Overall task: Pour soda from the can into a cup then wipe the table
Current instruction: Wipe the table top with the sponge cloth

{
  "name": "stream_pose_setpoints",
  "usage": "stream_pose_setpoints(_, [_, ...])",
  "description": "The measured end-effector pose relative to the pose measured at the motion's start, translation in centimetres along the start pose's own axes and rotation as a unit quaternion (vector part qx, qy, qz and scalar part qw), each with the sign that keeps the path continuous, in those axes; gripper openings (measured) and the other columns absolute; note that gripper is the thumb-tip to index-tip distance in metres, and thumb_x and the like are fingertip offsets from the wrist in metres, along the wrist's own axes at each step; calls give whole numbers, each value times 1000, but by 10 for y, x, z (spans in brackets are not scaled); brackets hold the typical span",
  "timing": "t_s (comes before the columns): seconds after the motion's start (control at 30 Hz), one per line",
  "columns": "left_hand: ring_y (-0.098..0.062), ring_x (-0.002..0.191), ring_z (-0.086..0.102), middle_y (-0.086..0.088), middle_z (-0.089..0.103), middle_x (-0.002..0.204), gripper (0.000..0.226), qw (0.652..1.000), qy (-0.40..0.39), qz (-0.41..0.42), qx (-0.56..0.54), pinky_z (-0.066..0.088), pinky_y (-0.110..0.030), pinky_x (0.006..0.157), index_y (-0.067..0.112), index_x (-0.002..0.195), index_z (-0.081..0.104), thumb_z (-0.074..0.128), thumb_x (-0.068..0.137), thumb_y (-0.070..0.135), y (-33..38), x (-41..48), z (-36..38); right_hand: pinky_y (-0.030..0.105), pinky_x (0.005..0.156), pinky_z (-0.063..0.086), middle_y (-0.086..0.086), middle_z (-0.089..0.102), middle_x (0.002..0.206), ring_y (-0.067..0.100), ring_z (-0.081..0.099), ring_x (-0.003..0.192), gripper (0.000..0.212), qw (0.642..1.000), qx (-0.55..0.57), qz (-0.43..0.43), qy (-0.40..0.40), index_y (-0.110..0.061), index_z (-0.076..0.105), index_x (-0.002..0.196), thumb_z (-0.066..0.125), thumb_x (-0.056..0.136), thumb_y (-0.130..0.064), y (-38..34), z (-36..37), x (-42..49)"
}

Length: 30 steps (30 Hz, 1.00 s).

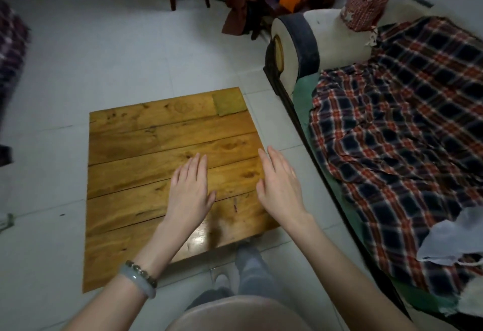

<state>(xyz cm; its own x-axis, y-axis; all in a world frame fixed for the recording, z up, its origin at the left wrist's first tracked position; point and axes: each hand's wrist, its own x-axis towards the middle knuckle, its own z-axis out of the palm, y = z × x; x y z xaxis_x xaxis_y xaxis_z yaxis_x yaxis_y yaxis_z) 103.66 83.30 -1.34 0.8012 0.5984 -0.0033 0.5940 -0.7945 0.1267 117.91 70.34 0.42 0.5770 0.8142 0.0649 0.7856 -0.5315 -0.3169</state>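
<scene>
Can and cup not in view. Cloth (229, 102) lies flat on the desk's (156, 142) far right corner: soft, light; pinch an edge. Left hand (190, 189) and right hand (279, 187) open, empty, above the desk.

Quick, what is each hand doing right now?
Left hand: open, flat, holding nothing.
Right hand: open, fingers straight, holding nothing.

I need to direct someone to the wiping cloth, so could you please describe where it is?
Find the low wooden table on the tiled floor. At its far right corner lies the cloth, a flat yellow-green square, the only object resting on the boards apart from the hands.
</scene>
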Motion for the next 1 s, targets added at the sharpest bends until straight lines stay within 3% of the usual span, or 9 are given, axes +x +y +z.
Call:
stream_pose_setpoints(0.23, [-33, 134, 39, -18, 38, 146, 77, 995, -22, -95, -23, 30, -45, 110, 1, 144, 33, 69, 82, 29, -4, 57, 22, 32, 115, 14, 11, 26, 154, 25, 21, 143, 63, 996, 22, -65, -53, -12, 27, 146, 51, 88, -11, 35, 23, 83])
stream_pose_setpoints(0.4, [-35, 127, 46, -21, 46, 140, 75, 990, -17, -141, -20, 35, -47, 106, -2, 140, 37, 72, 81, 28, -9, 101, 35, 33, 114, 11, 11, 27, 153, 25, 21, 143, 61, 992, 36, -99, -70, -12, 29, 145, 51, 88, -11, 58, 43, 144])
stream_pose_setpoints(0.57, [-39, 124, 48, -24, 45, 139, 77, 986, -22, -162, -11, 38, -50, 103, -5, 138, 39, 76, 77, 25, -29, 146, 51, 43, 115, 24, 16, 35, 148, 30, 29, 140, 58, 988, 51, -126, -72, -5, 38, 141, 52, 85, -6, 71, 72, 198])
stream_pose_setpoints(0.73, [-39, 124, 48, -26, 45, 139, 78, 985, -25, -172, 13, 39, -50, 102, -5, 138, 38, 76, 76, 25, -60, 186, 74, 51, 105, 40, 25, 49, 135, 38, 45, 128, 49, 985, 57, -151, -59, 4, 51, 129, 58, 81, -3, 85, 112, 247])
stream_pose_setpoints(0.87, [-39, 128, 45, -26, 42, 142, 76, 985, -35, -166, 13, 36, -50, 105, -5, 139, 37, 73, 79, 24, -83, 211, 106, 54, 102, 41, 27, 51, 132, 40, 47, 126, 56, 985, 42, -151, -73, 5, 53, 127, 64, 73, -1, 97, 155, 288])
stream_pose_setpoints(1.0, [-38, 129, 44, -25, 42, 142, 74, 983, -57, -172, 11, 34, -49, 107, -5, 140, 37, 71, 81, 25, -102, 234, 141, 54, 105, 38, 27, 48, 134, 41, 44, 128, 53, 982, 33, -167, -79, 5, 51, 128, 63, 77, -1, 111, 203, 326])
